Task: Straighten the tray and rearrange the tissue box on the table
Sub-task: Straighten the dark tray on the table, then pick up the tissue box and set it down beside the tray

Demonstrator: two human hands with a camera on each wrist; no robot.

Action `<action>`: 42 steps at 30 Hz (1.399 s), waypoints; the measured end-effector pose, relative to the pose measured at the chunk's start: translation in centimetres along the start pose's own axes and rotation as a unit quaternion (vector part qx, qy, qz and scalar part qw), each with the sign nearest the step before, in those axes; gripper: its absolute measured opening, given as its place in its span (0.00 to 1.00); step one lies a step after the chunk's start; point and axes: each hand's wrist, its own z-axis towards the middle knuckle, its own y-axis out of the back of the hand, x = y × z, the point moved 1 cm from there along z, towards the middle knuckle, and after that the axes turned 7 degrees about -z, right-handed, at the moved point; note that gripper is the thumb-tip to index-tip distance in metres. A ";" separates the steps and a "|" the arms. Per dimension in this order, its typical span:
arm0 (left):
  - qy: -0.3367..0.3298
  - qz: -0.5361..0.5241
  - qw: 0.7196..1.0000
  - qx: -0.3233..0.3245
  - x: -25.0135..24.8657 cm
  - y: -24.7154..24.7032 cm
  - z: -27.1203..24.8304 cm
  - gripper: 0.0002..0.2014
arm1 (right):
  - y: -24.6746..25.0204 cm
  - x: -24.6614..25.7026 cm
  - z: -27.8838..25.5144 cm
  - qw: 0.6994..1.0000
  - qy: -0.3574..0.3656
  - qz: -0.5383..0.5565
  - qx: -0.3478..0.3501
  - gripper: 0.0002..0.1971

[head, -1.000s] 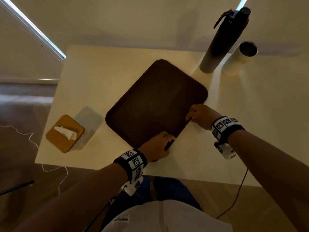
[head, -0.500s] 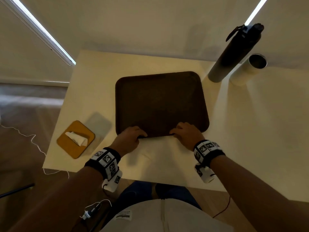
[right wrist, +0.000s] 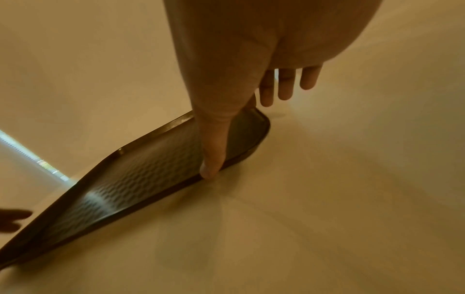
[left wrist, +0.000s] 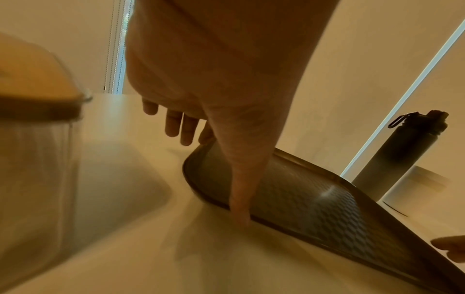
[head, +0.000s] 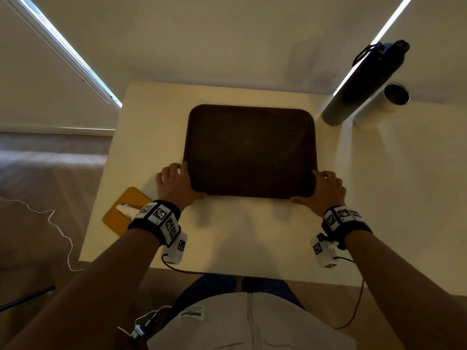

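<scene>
A dark brown tray (head: 250, 150) lies flat on the cream table (head: 240, 236), its sides parallel to the table edges. My left hand (head: 174, 185) cups its near-left corner, thumb straight along the near rim (left wrist: 240, 214) and fingers (left wrist: 181, 129) straight beside the left side. My right hand (head: 327, 189) cups the near-right corner the same way, thumb (right wrist: 211, 167) on the near rim. The tissue box (head: 123, 215), clear-sided with an orange-brown lid and a white tissue sticking out, stands at the table's near-left edge, turned askew and partly hidden by my left wrist.
A tall dark bottle (head: 364, 87) and a white tumbler (head: 381, 104) stand at the back right, just past the tray's far-right corner. A white cable (head: 58, 228) trails on the floor to the left. The wall runs along the table's far edge.
The tray turned from a diagonal lie to square with the table. My hands slid apart from the middle of its near edge to its two near corners.
</scene>
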 end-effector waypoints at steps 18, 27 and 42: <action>-0.007 -0.008 0.999 0.044 1.5 2.6 5.1 0.45 | 0.8 1.7 2.8 0.999 -0.051 0.006 0.014 0.49; -0.005 -0.015 0.999 0.042 1.7 2.9 5.4 0.44 | 1.0 2.1 3.1 0.999 -0.046 0.013 0.016 0.49; -0.034 -0.192 0.976 -0.092 7.0 8.3 -3.2 0.35 | 2.8 7.5 -1.5 0.972 0.234 -0.014 -0.018 0.57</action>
